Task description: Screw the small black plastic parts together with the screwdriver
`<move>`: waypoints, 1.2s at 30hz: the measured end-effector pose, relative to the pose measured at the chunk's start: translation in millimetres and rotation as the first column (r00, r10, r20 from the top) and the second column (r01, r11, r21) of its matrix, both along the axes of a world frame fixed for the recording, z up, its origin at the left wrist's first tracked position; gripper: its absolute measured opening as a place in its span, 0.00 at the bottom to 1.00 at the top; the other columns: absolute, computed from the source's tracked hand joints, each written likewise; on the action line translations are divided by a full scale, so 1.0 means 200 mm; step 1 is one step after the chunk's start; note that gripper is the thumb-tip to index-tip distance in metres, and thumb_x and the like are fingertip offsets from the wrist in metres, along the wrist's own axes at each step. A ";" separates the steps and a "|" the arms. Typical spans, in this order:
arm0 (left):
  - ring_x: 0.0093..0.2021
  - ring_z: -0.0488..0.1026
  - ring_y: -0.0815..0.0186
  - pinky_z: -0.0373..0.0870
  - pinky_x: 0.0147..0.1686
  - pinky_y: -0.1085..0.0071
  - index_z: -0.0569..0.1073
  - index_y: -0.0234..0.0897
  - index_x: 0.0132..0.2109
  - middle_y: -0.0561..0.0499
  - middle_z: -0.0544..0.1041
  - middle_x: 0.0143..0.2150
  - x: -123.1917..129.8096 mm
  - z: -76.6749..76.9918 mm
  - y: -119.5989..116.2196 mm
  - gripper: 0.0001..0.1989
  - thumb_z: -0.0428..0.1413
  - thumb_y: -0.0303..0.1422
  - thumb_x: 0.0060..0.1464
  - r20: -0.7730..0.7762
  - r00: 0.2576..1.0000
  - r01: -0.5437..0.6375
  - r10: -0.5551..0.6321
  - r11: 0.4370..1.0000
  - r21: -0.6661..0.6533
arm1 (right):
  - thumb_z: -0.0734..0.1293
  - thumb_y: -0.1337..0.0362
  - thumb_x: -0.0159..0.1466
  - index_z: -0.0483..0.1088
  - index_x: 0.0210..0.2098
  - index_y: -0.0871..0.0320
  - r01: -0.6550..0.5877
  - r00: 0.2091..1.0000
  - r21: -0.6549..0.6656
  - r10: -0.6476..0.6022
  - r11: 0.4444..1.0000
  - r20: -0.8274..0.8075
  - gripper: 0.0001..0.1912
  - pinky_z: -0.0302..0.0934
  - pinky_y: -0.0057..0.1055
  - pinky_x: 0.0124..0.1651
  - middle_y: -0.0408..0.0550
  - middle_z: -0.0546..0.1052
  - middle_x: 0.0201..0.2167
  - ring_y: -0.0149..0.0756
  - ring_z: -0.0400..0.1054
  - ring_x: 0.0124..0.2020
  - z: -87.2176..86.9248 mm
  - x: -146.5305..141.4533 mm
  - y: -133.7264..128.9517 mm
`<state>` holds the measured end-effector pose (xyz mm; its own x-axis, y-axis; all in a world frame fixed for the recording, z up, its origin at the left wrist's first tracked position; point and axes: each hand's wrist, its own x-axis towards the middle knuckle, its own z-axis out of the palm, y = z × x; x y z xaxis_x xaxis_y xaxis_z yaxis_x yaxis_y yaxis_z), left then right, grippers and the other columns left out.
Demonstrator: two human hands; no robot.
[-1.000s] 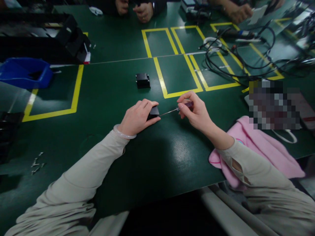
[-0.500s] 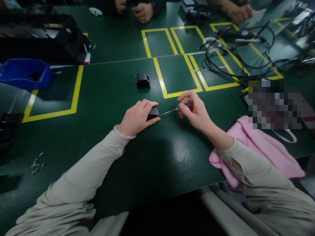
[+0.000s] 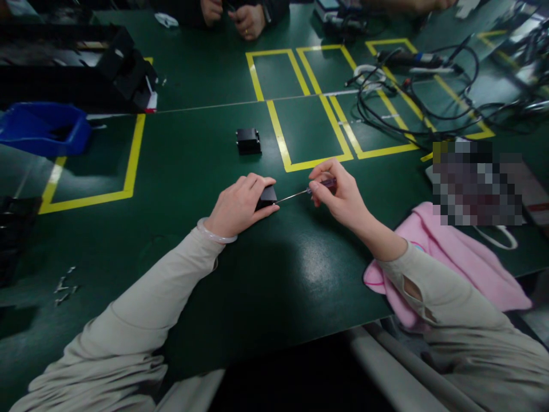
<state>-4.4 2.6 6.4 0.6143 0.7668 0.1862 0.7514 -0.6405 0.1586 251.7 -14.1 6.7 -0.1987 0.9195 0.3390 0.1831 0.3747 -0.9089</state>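
Head: left hand (image 3: pixel 243 207) grips black block (image 3: pixel 268 197) | right fingers pinch screwdriver (image 3: pixel 322 186) | bare green tabletop (image 3: pixel 274 274) nearer the body

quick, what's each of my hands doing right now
Left hand: closed around a small black block.
Right hand: closed on the purple handle of a thin metal-shafted screwdriver, tip at the block.

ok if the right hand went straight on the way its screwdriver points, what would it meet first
The black block in the left hand, it seems: the tip of the screwdriver in the right hand looks right at its edge, though depth is unclear.
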 end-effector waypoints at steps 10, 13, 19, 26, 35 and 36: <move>0.54 0.73 0.51 0.73 0.49 0.58 0.66 0.36 0.63 0.40 0.75 0.57 0.00 0.00 0.00 0.26 0.54 0.48 0.67 0.001 1.000 0.007 -0.007 1.000 -0.001 | 0.69 0.52 0.69 0.64 0.42 0.53 0.023 0.999 0.034 -0.024 0.999 0.048 0.13 0.61 0.31 0.29 0.36 0.71 0.26 0.29 0.67 0.24 0.01 0.00 -0.01; 0.54 0.74 0.51 0.73 0.49 0.58 0.66 0.35 0.63 0.40 0.75 0.57 0.00 0.00 0.00 0.27 0.55 0.48 0.66 -0.002 1.000 0.001 -0.001 1.000 -0.013 | 0.70 0.51 0.68 0.65 0.38 0.53 0.018 0.999 0.024 -0.019 1.000 0.042 0.15 0.60 0.30 0.27 0.36 0.71 0.25 0.28 0.66 0.22 0.02 0.00 -0.01; 0.55 0.74 0.51 0.73 0.51 0.57 0.67 0.35 0.64 0.40 0.75 0.57 0.00 0.00 0.00 0.27 0.55 0.48 0.66 0.013 1.000 -0.003 0.003 1.000 -0.017 | 0.69 0.52 0.70 0.64 0.36 0.54 0.008 1.000 0.015 -0.008 1.000 0.002 0.14 0.56 0.28 0.23 0.35 0.69 0.22 0.24 0.62 0.17 0.01 -0.01 0.00; 0.55 0.74 0.51 0.73 0.50 0.57 0.66 0.35 0.64 0.40 0.75 0.57 0.00 0.01 0.00 0.27 0.56 0.47 0.66 0.010 1.000 -0.003 0.003 1.000 -0.013 | 0.72 0.49 0.66 0.65 0.36 0.54 0.018 0.999 0.044 -0.019 0.999 0.026 0.17 0.59 0.29 0.26 0.37 0.71 0.27 0.26 0.66 0.22 0.02 -0.01 0.00; 0.54 0.74 0.52 0.73 0.49 0.59 0.66 0.35 0.63 0.41 0.75 0.57 0.00 0.00 0.00 0.26 0.55 0.48 0.67 -0.001 1.000 0.004 -0.004 1.000 0.002 | 0.69 0.52 0.69 0.65 0.40 0.53 0.003 1.000 0.018 -0.003 1.000 -0.012 0.14 0.60 0.28 0.26 0.36 0.70 0.25 0.25 0.66 0.21 0.01 0.00 0.00; 0.54 0.74 0.52 0.73 0.49 0.59 0.66 0.35 0.63 0.41 0.75 0.56 0.00 0.00 0.00 0.26 0.55 0.48 0.67 -0.002 1.000 0.003 -0.003 1.000 0.001 | 0.70 0.52 0.69 0.65 0.41 0.54 0.000 1.000 0.023 0.000 1.000 -0.018 0.14 0.60 0.28 0.26 0.36 0.70 0.26 0.25 0.66 0.21 0.01 0.00 0.00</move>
<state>-3.5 2.0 7.3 0.6167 0.7649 0.1860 0.7499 -0.6427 0.1567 251.0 -14.1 8.1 -0.1924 0.9115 0.3636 0.1663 0.3955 -0.9033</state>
